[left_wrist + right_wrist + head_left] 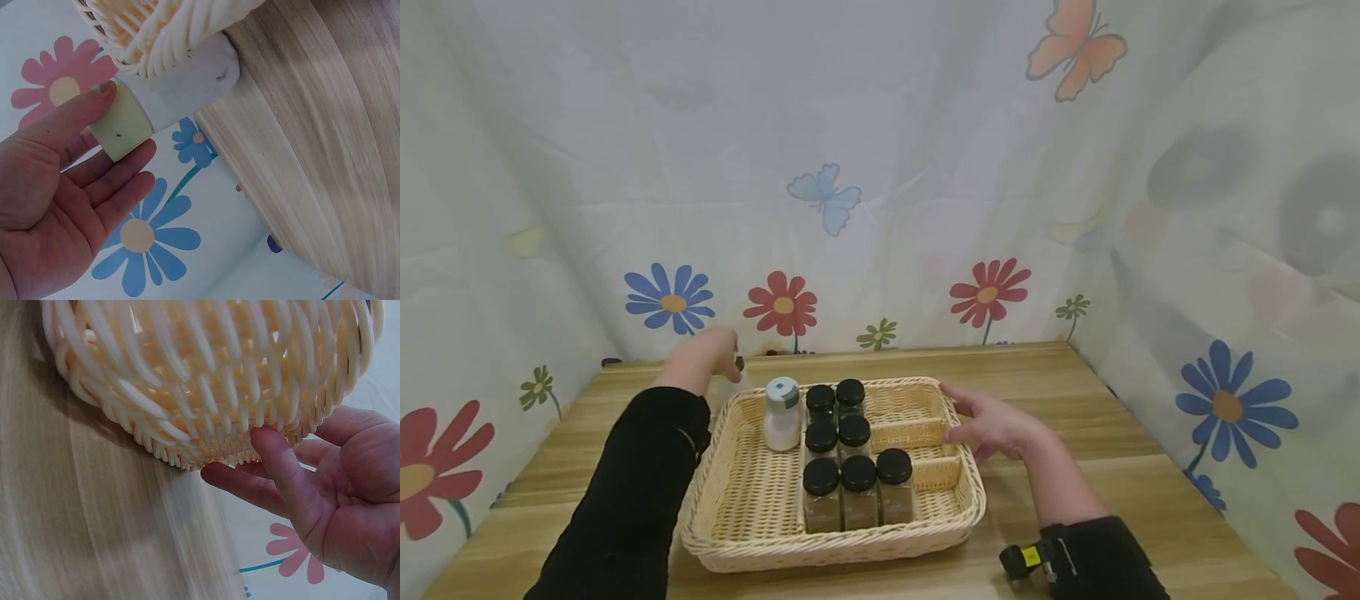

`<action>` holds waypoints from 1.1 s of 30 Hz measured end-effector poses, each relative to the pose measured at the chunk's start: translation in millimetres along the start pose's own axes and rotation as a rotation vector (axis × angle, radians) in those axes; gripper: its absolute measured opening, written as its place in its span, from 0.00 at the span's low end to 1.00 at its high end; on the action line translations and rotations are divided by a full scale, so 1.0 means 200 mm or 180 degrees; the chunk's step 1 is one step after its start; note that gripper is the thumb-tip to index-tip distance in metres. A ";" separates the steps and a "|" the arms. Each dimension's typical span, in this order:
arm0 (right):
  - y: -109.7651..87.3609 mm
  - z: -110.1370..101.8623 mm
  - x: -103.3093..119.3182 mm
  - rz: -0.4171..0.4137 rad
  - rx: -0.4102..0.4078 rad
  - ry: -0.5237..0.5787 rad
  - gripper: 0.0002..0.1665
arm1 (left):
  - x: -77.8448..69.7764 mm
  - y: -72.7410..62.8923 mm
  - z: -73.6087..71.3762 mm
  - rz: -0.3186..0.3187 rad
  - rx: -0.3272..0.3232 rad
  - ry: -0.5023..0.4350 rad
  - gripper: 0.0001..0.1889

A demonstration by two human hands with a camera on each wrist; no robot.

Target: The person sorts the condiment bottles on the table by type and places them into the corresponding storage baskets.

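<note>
My left hand is beyond the back left corner of the wicker basket. In the left wrist view its thumb and fingers pinch the pale yellow-green cap of a whitish bottle, whose body lies partly behind the basket's rim. At the basket's right side, my right hand touches the rim with spread, fairly straight fingers. The right wrist view shows those fingertips against the woven wall. Inside the basket stand a shaker with a grey-white cap and several black-lidded jars.
Low wicker dividers split the basket's right part into compartments; the jars stand along their left ends. Under the basket is a wood-grain table. A flower-printed cloth hangs around the back and sides.
</note>
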State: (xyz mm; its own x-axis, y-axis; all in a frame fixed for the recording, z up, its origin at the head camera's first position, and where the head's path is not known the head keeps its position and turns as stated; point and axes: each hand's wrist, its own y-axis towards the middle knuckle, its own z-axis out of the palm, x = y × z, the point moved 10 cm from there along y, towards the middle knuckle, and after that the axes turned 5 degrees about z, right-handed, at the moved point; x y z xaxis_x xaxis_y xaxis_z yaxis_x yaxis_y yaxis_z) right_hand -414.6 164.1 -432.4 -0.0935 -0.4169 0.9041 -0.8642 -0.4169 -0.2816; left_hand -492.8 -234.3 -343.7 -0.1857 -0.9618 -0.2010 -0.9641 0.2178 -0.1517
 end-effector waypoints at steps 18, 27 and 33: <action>-0.01 0.01 0.02 -0.0038 0.0082 0.0015 0.57 | 0.12 -0.12 -0.01 0.0017 -0.0227 -0.0452 0.31; -0.01 0.01 0.01 -0.0052 0.0078 0.0031 0.56 | 0.15 -0.18 -0.07 0.0224 -0.0500 -0.0575 0.32; -0.01 0.01 0.01 -0.0043 0.0074 0.0028 0.56 | 0.18 -0.23 -0.10 0.0207 -0.0722 -0.0713 0.33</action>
State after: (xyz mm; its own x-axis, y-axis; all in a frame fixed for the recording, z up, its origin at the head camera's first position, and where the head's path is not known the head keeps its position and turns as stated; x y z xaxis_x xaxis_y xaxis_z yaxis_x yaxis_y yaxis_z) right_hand -412.3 162.0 -430.7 -0.0863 -0.4041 0.9106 -0.8537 -0.4411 -0.2766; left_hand -457.9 -282.5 -325.1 -0.2261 -0.8813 -0.4150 -0.9740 0.2108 0.0830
